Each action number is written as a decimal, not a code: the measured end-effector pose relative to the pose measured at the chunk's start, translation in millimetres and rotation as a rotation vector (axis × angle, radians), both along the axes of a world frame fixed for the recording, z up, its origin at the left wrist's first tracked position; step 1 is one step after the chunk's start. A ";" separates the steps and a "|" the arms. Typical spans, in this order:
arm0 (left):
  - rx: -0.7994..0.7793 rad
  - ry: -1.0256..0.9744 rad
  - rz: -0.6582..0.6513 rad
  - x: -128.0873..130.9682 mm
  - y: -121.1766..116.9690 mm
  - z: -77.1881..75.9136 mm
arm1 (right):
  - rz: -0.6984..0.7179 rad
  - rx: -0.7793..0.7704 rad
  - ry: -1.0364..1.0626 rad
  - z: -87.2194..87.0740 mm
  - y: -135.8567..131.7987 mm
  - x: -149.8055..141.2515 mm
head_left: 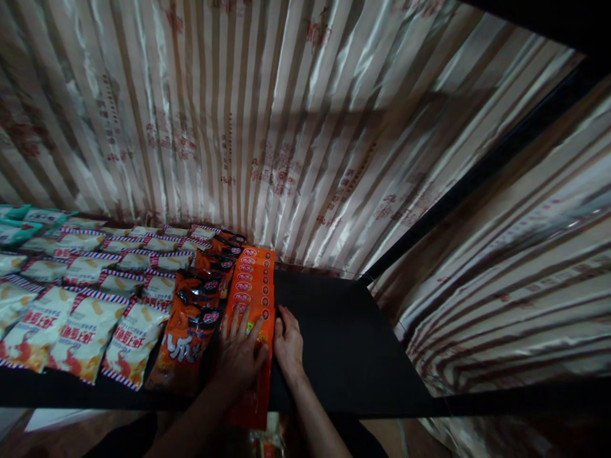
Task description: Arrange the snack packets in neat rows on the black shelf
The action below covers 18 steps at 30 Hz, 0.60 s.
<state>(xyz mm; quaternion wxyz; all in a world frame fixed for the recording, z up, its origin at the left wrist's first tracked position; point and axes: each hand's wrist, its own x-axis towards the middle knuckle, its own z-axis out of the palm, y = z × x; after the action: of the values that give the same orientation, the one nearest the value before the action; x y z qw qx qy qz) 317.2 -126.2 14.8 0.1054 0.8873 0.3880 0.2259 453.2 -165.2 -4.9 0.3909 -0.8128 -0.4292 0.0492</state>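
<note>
A row of bright orange snack packets (254, 280) lies overlapped on a black shelf (344, 343), running from the front edge toward the back. My left hand (239, 356) lies flat on the nearest orange packet, fingers spread. My right hand (287, 343) rests against the right edge of the same row, fingers straight and together. Left of this row sits a row of darker orange packets (191, 331) with black tops.
Rows of white snack bags (90, 305) with red and blue striped edges fill the shelf's left part, with green packets (23, 219) at the far left. A shiny striped curtain (286, 127) hangs behind and to the right. A black frame post (477, 172) slants at the right.
</note>
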 end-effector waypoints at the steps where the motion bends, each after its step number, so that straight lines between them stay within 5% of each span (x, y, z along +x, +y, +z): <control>1: -0.002 0.003 0.002 0.2 0.0 0.2 | -0.002 0.001 -0.008 0.1 -0.4 -0.2; 18: -0.014 -0.023 -0.007 0.1 -0.9 3.5 | 0.027 0.014 -0.023 2.1 -0.3 -3.3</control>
<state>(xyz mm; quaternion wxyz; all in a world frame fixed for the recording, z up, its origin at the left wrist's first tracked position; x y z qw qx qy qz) 317.3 -127.1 18.3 0.1168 0.8852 0.3852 0.2331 449.9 -165.4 -2.8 0.3912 -0.8047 -0.4446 0.0421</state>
